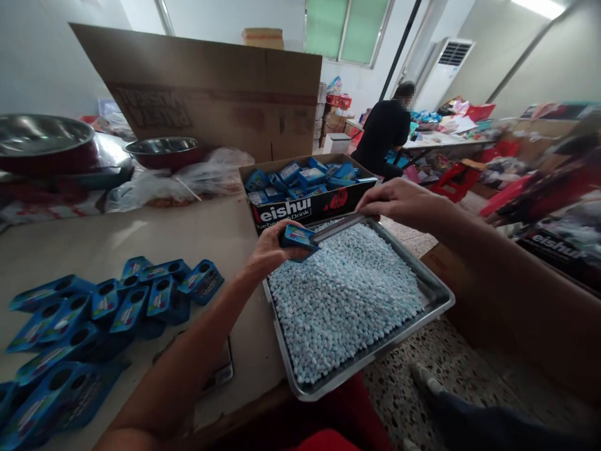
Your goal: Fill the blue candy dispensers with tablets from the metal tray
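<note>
My left hand (272, 249) is wrapped round a small blue printed box (298, 236), held tilted above the near-left part of a metal tray (444, 300). A heap of small pale blue and white pellets (347, 294) fills most of that tray. In my right hand (399, 199) is the end of a narrow metal scoop (338, 228), whose far tip meets the open end of the box. Whether pellets lie in the scoop I cannot tell. Several more blue boxes (131, 307) with dark round holes stand and lie on the table to the left.
A black carton (286, 210) full of blue boxes stands behind the tray. Metal bowls (162, 147), plastic bags (173, 188) and a large cardboard sheet (211, 88) are at the back left. A flat device (220, 373) lies under my left forearm. Another person (382, 134) sits farther off.
</note>
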Available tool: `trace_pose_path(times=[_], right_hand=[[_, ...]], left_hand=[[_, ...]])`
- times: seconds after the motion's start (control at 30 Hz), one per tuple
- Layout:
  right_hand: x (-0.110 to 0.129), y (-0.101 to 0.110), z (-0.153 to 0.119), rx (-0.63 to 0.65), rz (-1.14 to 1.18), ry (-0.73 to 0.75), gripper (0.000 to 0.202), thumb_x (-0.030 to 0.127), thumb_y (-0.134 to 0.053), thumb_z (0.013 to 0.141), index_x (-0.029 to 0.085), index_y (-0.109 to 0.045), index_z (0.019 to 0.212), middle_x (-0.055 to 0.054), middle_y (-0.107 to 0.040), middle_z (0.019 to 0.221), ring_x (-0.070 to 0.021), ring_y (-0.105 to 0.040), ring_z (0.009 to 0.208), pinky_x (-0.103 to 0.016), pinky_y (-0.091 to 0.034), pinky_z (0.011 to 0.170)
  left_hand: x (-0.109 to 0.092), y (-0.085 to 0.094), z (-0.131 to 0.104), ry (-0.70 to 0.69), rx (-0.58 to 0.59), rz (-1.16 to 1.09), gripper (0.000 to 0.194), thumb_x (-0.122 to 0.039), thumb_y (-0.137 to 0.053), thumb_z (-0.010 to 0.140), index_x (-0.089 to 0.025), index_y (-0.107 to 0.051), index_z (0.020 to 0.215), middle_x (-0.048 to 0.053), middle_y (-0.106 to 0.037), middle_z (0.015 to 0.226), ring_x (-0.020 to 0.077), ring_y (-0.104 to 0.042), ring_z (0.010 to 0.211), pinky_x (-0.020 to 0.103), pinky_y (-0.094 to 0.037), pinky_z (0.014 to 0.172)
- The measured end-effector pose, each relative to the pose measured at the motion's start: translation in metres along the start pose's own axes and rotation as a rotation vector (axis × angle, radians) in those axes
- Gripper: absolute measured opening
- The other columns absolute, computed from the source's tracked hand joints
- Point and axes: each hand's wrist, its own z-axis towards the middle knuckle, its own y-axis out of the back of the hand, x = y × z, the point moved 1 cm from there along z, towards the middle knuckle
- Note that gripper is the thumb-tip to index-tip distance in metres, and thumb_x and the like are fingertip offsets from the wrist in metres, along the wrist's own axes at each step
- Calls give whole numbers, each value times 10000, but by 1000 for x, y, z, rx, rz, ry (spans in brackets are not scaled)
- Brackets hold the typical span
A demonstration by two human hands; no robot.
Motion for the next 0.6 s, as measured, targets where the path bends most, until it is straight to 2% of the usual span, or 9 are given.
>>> trace_pose_path(times=[0.1,0.2,0.27,0.33,0.4,0.47,0.5,0.6], right_hand=[[-21,-16,-7,18,136,-112,195,298,-623,835,200,-789,807,-16,-649,620,-167,-576,597,-304,-409,582],[-8,-11,-4,26,57,-79,184,228,-615,825,194,-794,802,-7,-649,629,-152,-570,606,-300,-401,603],[10,13,-2,-30,-77,-36,201,166,-595,816,177,-795,797,0,-641,634,-129,-553,604,-296,-390,629],[21,47,-3,-75,-200,2,227,131,-570,818,152,-796,826,7,-640,645,-106,-538,609,-290,-379,660],[15,76,-7,-104,-290,18,248,142,-552,840,139,-795,888,5,-660,685,-95,-542,626,-288,-373,683],[-11,86,-16,-84,-365,-20,243,173,-558,857,159,-793,919,-9,-690,735,-107,-565,647,-295,-377,689],[-31,81,-22,-55,-398,-68,233,183,-566,860,178,-792,918,-19,-703,754,-122,-577,655,-303,-382,684],[-110,35,-57,53,-406,-300,206,151,-587,819,226,-778,820,-58,-724,745,-191,-617,668,-335,-403,658]], left_hand=[[1,-6,1,-20,36,32,608,-235,-927,499,-179,-632,1027,-3,-682,861,156,-651,784,290,-527,760],[6,-14,5,25,50,0,627,-220,-925,499,-184,-620,1045,-17,-669,816,144,-631,733,272,-511,707],[12,-19,9,24,19,-22,612,-210,-921,488,-185,-614,1017,-25,-653,795,136,-613,714,263,-496,691],[17,-21,12,30,-19,-51,606,-203,-921,460,-183,-607,979,-30,-637,778,134,-596,708,256,-480,684],[18,-16,14,56,-91,-104,612,-209,-909,444,-184,-592,967,-28,-628,781,144,-591,723,260,-472,687],[13,1,14,62,-195,-150,616,-225,-890,440,-186,-573,966,-21,-627,826,157,-593,761,273,-473,708],[8,15,13,51,-255,-143,611,-235,-879,445,-187,-567,968,-17,-625,854,161,-590,780,277,-471,719],[-10,78,13,10,-372,119,553,-256,-856,493,-178,-581,967,-16,-610,879,152,-550,808,266,-434,729]])
